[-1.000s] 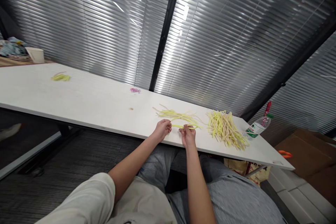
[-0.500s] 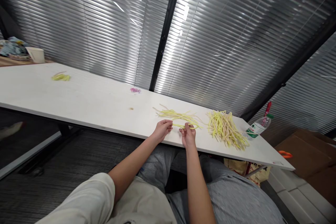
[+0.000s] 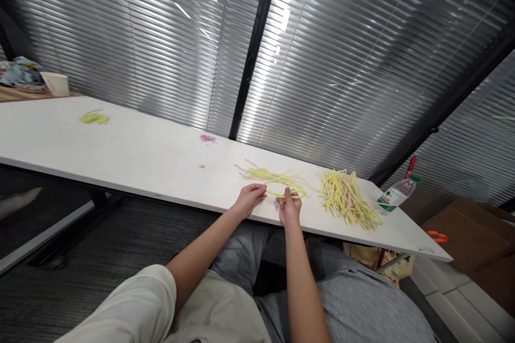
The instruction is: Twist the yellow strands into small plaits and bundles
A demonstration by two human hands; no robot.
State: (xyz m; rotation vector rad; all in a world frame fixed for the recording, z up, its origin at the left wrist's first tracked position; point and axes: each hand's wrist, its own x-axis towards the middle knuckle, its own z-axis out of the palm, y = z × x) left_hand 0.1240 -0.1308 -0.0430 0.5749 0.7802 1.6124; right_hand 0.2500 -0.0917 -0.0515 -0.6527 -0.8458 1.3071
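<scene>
Thin yellow-green strip (image 3: 277, 193) stretched level above the white table's near edge, ends pinched

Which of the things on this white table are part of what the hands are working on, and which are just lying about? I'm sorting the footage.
In hand:
left hand
right hand
yellow strip pinched between them
small yellow bundle
large yellow pile

Lying about:
water bottle
pink scrap
far yellow bits
white cup
</scene>
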